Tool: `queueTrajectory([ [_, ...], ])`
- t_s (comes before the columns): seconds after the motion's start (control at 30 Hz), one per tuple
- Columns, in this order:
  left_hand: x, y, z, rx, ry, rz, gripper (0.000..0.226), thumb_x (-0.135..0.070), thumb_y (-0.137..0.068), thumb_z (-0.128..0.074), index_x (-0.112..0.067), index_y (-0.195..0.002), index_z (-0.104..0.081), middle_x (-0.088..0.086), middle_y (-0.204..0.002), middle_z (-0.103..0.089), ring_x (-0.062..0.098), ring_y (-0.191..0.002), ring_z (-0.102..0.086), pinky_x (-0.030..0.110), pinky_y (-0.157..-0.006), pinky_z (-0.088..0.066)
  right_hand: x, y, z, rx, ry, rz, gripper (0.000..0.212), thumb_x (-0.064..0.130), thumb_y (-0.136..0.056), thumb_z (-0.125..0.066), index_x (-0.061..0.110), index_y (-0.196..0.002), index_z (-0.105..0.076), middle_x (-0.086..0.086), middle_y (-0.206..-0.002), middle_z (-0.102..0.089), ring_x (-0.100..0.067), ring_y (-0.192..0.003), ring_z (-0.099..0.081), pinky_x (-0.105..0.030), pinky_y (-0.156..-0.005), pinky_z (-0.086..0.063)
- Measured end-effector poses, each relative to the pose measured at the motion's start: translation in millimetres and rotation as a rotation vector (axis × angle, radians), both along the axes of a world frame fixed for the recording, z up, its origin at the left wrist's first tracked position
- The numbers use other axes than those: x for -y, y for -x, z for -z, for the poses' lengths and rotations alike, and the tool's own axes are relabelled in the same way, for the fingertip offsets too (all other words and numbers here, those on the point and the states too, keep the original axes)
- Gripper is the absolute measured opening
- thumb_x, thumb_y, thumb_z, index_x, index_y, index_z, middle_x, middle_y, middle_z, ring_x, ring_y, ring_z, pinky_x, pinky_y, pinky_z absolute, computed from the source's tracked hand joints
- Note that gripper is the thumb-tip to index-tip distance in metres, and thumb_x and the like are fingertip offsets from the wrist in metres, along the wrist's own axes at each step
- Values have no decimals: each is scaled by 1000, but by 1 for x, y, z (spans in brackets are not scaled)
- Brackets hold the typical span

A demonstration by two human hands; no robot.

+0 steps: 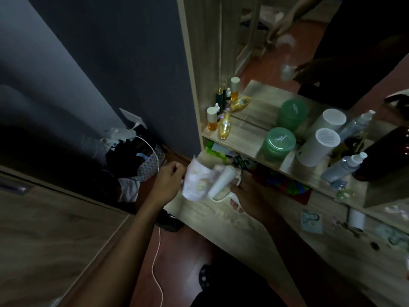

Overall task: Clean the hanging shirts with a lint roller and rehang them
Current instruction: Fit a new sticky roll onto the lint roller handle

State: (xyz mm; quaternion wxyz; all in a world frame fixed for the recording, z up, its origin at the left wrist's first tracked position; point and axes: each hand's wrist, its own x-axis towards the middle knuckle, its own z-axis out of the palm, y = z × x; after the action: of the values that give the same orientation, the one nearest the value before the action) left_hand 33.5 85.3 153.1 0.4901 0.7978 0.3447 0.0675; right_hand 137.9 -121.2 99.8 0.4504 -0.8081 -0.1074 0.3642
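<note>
My right hand (243, 191) grips the white handle of a lint roller (221, 181) over the left end of a wooden vanity table (254, 220). My left hand (169, 177) pinches a pale used sheet (198, 182) that curls off the roller's left side. The sheet looks partly peeled, blurred by motion. No shirts are in view.
A mirror (287, 52) stands above a shelf with small bottles (221, 111), a green jar (280, 141), a white cylinder (321, 145) and a spray bottle (343, 167). A spare roll (356, 219) lies on the table. A laundry pile (132, 158) and white cable (158, 240) are on the floor at left.
</note>
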Motion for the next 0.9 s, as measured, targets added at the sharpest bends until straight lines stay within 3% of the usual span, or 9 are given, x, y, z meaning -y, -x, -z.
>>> queueTrajectory([
  [0.07,4,-5,24,-60,49,-35,31,-9,-98,-47,7,-74,-54,17,-70,-55,19,-66,-51,35,-64,-39,2,-6,26,-97,48,45,27,27,-99,-46,7,-87,-59,-4,-67,-62,-11,-56,-60,-35,-61,-52],
  [0.17,12,-10,52,-112,164,-73,29,-12,-100,-47,-2,-76,-59,10,-73,-62,18,-69,-58,36,-65,-46,5,-12,63,-178,103,102,17,26,-98,-48,19,-87,-59,-3,-83,-62,-21,-78,-61,-48,-88,-55],
  [0.3,15,-16,71,-173,234,-137,28,-18,-100,-50,-13,-76,-63,6,-79,-67,22,-83,-65,39,-71,-51,12,-19,103,-115,244,-15,33,13,-95,-55,-5,-123,-58,-27,-117,-61,-39,-109,-59,-39,-88,-46],
  [0.33,14,-18,74,-183,234,-149,28,-17,-100,-50,-13,-75,-63,6,-80,-67,25,-85,-65,42,-73,-52,11,-21,107,-128,234,-14,31,15,-98,-51,-4,-121,-59,-25,-116,-62,-37,-109,-60,-35,-85,-45],
  [0.47,14,-20,81,-192,223,-164,30,-18,-99,-49,-2,-81,-66,12,-87,-70,30,-89,-66,51,-84,-52,10,-32,121,-38,274,-33,27,19,-100,-50,3,-85,-65,-9,-80,-62,-22,-79,-62,-20,-55,-40],
  [0.57,16,-19,86,-189,230,-179,35,-26,-93,-49,3,-87,-67,17,-94,-71,34,-95,-67,55,-85,-52,12,-38,126,-49,305,-93,27,21,-98,-54,0,-94,-69,-4,-83,-63,-17,-79,-62,-18,-53,-38],
  [0.67,18,-17,91,-194,242,-199,30,-16,-98,-47,7,-91,-65,23,-97,-69,39,-97,-65,57,-85,-51,14,-45,135,-80,383,-137,20,26,-97,-57,8,-102,-66,1,-90,-61,-14,-85,-61,-17,-57,-40],
  [0.77,21,-18,95,-185,226,-222,29,-14,-98,-47,4,-84,-64,22,-93,-69,39,-94,-65,56,-84,-51,13,-48,146,-14,436,-84,23,33,-94,-59,12,-103,-63,-3,-98,-66,-17,-92,-65,-30,-75,-55],
  [0.9,26,-19,95,-182,217,-227,34,-23,-92,-48,7,-80,-60,22,-88,-68,40,-92,-64,56,-81,-51,5,-54,147,208,356,-58,38,32,-88,-64,13,-120,-58,-8,-123,-61,-23,-115,-58,-43,-93,-54],
])
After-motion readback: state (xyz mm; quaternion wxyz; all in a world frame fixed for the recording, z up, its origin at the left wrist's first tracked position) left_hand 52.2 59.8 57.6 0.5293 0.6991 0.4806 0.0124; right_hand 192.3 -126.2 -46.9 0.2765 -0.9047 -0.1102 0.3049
